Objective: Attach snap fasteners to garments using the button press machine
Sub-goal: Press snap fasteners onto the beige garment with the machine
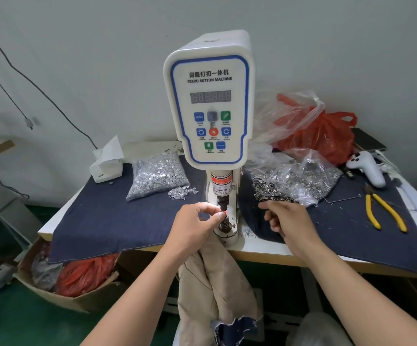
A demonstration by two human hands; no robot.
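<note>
Head view: left hand (194, 222) pinches something small at the button press machine (208, 108) die; right hand (286, 218) hovers loosely curled, empty. Fingertips under the punch risk crushing.

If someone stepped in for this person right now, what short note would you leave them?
Left hand: fingertips pinch at the press die, under the red light spot; whether a fastener sits there is too small to tell.
Right hand: loosely curled beside the open bag of ring fasteners; any piece in it is hidden.
Bag of studs lies left of the machine.
Beige garment hangs off the table edge, not on the die.
Left: load parts, place garment, press.
</note>
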